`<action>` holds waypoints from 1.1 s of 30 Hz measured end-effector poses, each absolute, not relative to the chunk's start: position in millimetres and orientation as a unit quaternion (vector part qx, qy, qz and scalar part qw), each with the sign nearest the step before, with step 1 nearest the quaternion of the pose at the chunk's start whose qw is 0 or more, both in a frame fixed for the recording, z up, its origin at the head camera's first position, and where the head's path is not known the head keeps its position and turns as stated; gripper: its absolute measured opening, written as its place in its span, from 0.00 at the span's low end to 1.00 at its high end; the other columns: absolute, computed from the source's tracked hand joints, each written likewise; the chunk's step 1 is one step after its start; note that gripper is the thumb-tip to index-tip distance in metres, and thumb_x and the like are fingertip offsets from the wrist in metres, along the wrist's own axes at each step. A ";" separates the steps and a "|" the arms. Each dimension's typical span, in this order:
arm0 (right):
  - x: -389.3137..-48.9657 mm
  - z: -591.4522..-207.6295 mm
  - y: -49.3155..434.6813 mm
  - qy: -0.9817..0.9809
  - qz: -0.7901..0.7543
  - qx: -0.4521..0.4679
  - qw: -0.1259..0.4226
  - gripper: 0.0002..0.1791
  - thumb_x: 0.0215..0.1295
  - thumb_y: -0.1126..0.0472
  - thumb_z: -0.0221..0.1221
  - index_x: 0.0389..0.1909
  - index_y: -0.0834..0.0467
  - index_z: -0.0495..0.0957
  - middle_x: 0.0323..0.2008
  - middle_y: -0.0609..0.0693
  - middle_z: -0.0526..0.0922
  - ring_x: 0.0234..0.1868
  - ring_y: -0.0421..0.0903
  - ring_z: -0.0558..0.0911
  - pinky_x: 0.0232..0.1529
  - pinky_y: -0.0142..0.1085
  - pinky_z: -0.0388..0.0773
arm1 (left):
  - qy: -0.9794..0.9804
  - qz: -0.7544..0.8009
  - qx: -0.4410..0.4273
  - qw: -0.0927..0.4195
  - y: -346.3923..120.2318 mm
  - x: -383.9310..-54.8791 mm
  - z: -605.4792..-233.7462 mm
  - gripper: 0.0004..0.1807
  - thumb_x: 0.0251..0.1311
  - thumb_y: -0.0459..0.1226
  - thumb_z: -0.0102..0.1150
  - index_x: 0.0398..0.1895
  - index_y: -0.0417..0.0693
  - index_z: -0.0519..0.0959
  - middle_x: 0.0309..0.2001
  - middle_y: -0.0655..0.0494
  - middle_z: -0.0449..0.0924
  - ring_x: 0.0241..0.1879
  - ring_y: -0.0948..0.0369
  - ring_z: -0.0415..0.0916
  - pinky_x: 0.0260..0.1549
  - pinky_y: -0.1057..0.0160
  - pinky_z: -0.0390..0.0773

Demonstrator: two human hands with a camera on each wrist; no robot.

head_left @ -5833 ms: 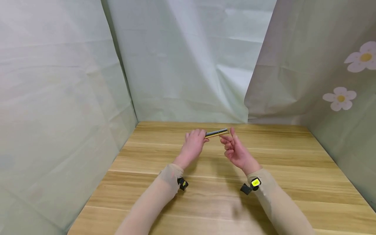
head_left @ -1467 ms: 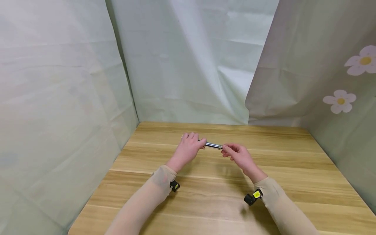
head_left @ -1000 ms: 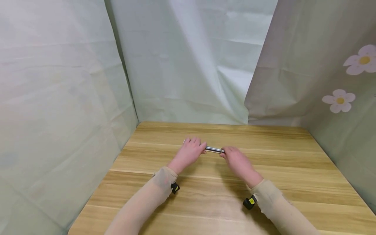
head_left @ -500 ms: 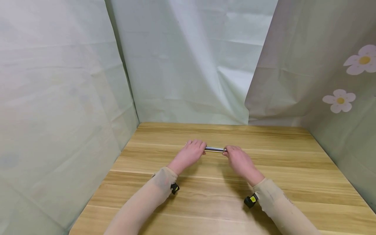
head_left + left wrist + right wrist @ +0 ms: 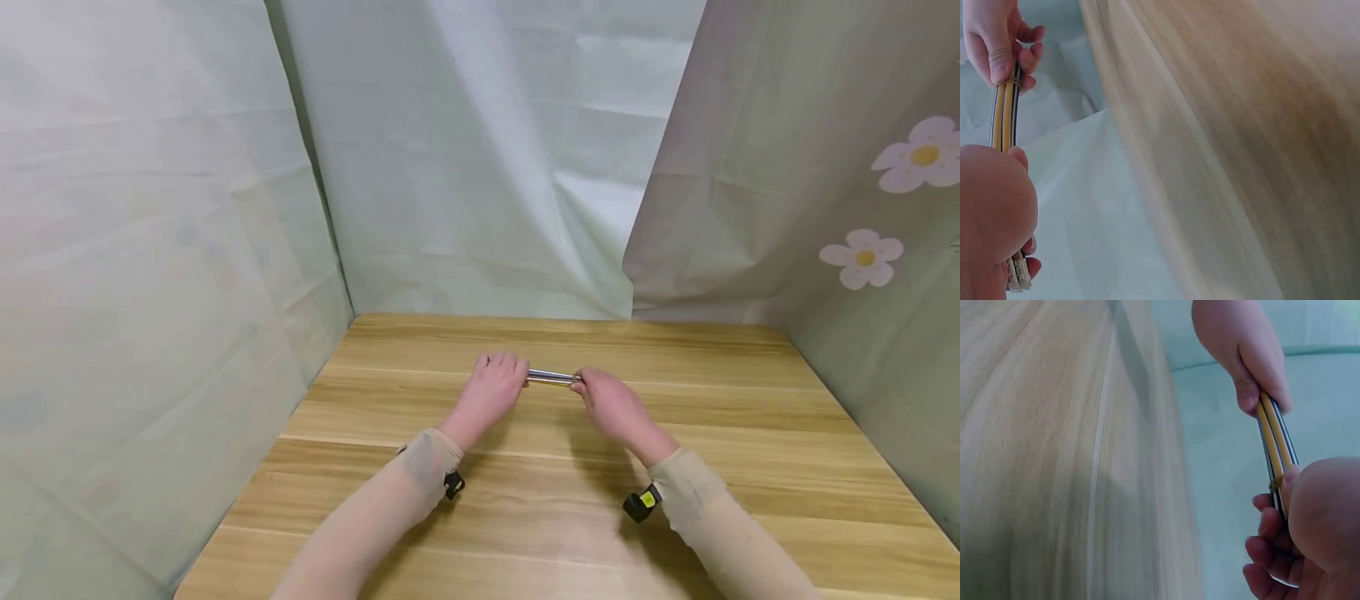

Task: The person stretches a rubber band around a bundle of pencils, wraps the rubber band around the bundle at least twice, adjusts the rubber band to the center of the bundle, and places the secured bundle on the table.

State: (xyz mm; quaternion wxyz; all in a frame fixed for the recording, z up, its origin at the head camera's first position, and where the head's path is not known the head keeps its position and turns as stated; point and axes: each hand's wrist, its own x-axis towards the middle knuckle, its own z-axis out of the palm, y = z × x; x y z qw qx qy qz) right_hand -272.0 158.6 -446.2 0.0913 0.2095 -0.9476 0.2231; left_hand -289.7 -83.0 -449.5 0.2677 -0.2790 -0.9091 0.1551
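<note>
A slim bundle of yellow-and-black striped pencils (image 5: 551, 377) spans the gap between the hands, held above the table. My left hand (image 5: 491, 390) wraps round its left part, hiding much of it. In the left wrist view, pale printed pencil ends (image 5: 1019, 274) stick out below that hand. My right hand (image 5: 617, 410) pinches the other end between thumb and fingers. A thin rubber band (image 5: 1275, 485) circles the bundle there, beside the right thumb and fingertips. The right hand's other fingers (image 5: 1272, 556) are curled beneath, and the far pencil tips are hidden.
The wood-grain table (image 5: 525, 533) extends under both arms. Pale cloth walls (image 5: 480, 167) stand behind it and at both sides, with flowers (image 5: 862, 259) on the right one. A black wrist camera (image 5: 642, 503) hangs by the right cuff, another (image 5: 453, 485) by the left.
Since the oldest frame the bundle has dropped lower and tipped from rising rightward to sloping slightly down. My right hand went from spread thumb and fingers to pinching the end, then rolled knuckles-up.
</note>
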 end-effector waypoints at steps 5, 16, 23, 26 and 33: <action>-273.5 -443.5 162.3 -0.941 0.207 0.252 0.091 0.11 0.85 0.56 0.55 0.50 0.60 0.80 0.40 0.49 0.82 0.45 0.52 0.82 0.49 0.51 0.80 | -0.907 0.169 -0.282 0.264 -84.8 -290.1 -451.0 0.14 0.82 0.48 0.52 0.41 0.49 0.71 0.32 0.57 0.69 0.33 0.60 0.62 0.35 0.61 0.67; -277.2 -439.9 157.2 -0.922 0.128 0.345 0.122 0.10 0.82 0.56 0.59 0.47 0.61 0.82 0.38 0.48 0.82 0.41 0.50 0.82 0.46 0.49 0.80 | -0.891 0.184 -0.298 0.291 -78.2 -285.2 -458.5 0.17 0.80 0.52 0.54 0.39 0.50 0.70 0.31 0.58 0.71 0.30 0.60 0.62 0.32 0.62 0.61; -276.4 -430.9 155.1 -0.929 0.154 0.316 0.118 0.22 0.77 0.48 0.64 0.56 0.63 0.83 0.43 0.52 0.87 0.45 0.53 0.86 0.48 0.53 0.82 | -0.900 0.155 -0.298 0.279 -78.6 -285.0 -452.9 0.15 0.79 0.50 0.57 0.42 0.49 0.72 0.33 0.57 0.75 0.31 0.60 0.66 0.34 0.61 0.64; -276.4 -429.3 157.9 -0.934 0.158 0.298 0.117 0.23 0.75 0.45 0.65 0.56 0.61 0.84 0.45 0.52 0.87 0.47 0.54 0.86 0.50 0.53 0.81 | -0.914 0.136 -0.288 0.252 -82.4 -286.6 -451.5 0.13 0.81 0.48 0.55 0.44 0.49 0.72 0.35 0.57 0.75 0.33 0.59 0.67 0.36 0.60 0.65; -276.2 -430.8 163.9 -0.935 0.140 0.298 0.132 0.16 0.74 0.50 0.68 0.49 0.59 0.86 0.45 0.52 0.88 0.48 0.55 0.86 0.50 0.54 0.82 | -0.925 0.128 -0.282 0.221 -88.4 -288.5 -451.8 0.13 0.81 0.48 0.53 0.44 0.48 0.72 0.37 0.56 0.75 0.35 0.59 0.66 0.37 0.59 0.67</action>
